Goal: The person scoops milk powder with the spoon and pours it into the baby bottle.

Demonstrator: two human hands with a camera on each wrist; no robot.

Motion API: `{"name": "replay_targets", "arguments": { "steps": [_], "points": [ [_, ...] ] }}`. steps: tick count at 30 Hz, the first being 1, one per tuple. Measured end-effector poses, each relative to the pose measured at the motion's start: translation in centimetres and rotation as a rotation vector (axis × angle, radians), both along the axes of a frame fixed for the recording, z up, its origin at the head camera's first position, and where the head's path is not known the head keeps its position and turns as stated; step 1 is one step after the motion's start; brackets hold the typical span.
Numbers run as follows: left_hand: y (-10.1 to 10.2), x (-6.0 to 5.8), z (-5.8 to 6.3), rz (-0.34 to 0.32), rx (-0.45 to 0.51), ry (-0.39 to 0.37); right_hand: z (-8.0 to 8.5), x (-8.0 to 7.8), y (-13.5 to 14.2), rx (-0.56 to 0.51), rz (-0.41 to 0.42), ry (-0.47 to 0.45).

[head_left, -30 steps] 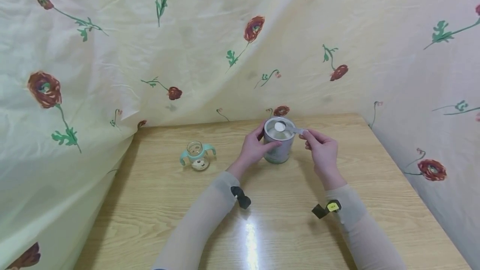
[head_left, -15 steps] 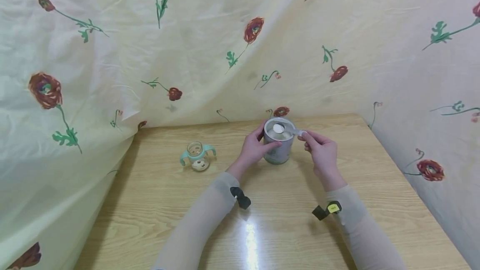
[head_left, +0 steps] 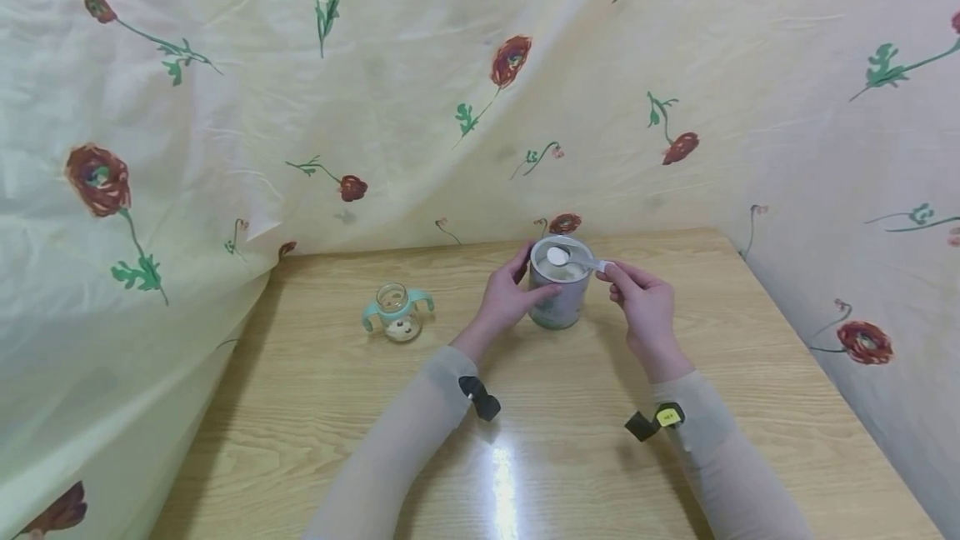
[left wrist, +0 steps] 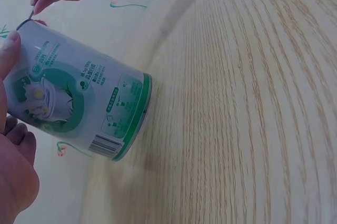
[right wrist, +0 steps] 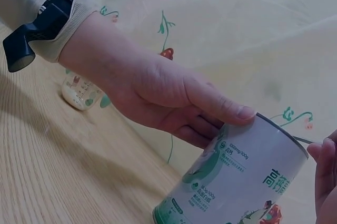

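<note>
Scoop (head_left: 585, 261) is being held over the open mouth of the can (head_left: 557, 308), the right hand (head_left: 648, 304) pinching its handle between thumb and fingers. Left hand (head_left: 507, 296) is clamping the can's side, thumb and fingers around it. Filling is appearing complete; emptying is, by judgement, still pending, the handled bottle (head_left: 401, 326) standing well apart on the table (head_left: 300, 390). Scoop is looking pale grey, slim-handled, its bowl carrying a white load.
</note>
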State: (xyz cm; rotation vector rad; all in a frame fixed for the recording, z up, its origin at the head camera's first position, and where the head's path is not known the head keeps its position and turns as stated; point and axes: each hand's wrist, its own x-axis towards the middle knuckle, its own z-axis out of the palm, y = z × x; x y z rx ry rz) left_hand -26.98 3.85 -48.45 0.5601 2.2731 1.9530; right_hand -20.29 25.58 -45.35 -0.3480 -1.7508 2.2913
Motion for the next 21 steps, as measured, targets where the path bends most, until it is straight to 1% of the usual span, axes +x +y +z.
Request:
{"name": "replay_targets", "arguments": {
  "steps": [8, 16, 21],
  "points": [
    [-0.6, 0.2, -0.2, 0.000, 0.023, 0.028, 0.5, 0.2, -0.3, -0.068, 0.009, -0.019],
    [-1.3, 0.4, -0.2, -0.004, 0.040, 0.030, 0.8, 0.2, -0.5, -0.157, 0.027, -0.017],
    [-1.8, 0.6, -0.1, -0.006, 0.044, 0.017, 1.0, 0.3, -0.6, -0.195, 0.036, -0.021]
  ]
}}
